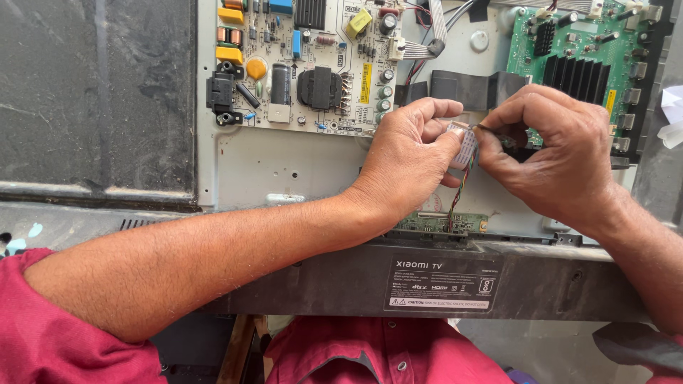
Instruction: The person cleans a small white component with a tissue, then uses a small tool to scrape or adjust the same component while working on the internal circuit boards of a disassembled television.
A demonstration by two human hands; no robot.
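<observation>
An opened flat-screen set lies face down, its bare metal back plate (284,167) exposed. My left hand (409,153) pinches a white flat ribbon cable (466,146) between thumb and fingers. My right hand (558,153) meets it from the right, fingertips closed on the same cable end and a small dark connector. Thin coloured wires (459,195) run down from the cable to a narrow green board (441,222) at the lower edge. Both hands hover between the white power board (306,64) and the green main board (583,57).
A black plastic rear frame (441,284) with a label runs along the near edge. Dark panel surface (92,92) fills the left. Black tape strips (462,85) and grey ribbon cables (420,50) lie between the boards. White crumpled paper (672,114) sits at far right.
</observation>
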